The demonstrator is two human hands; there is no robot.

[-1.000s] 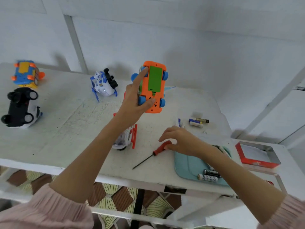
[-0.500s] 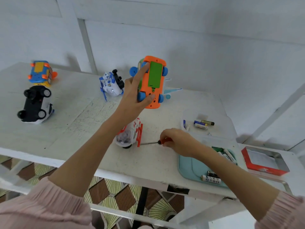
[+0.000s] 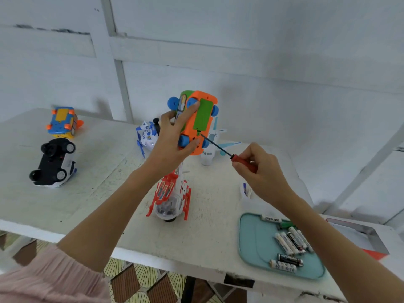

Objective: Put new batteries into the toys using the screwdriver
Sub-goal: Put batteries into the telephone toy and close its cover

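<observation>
Clearly early going: the orange plastic toy car with blue wheels [image 3: 197, 122] is held above the white table [image 3: 65, 206], underside up, its green battery cover [image 3: 204, 113] not yet off. The left hand [image 3: 172, 138] grips the car; the right hand [image 3: 260, 169] pinches the red-handled screwdriver [image 3: 227, 153], tip at the cover's screw. Loose batteries [image 3: 289, 242] wait in a teal tray [image 3: 251, 237]. A red-and-white toy helicopter [image 3: 171, 197], white airplane [image 3: 209, 147], black-and-white car [image 3: 54, 162] and blue-and-orange car [image 3: 62, 122] lie around, none obstructing.
</observation>
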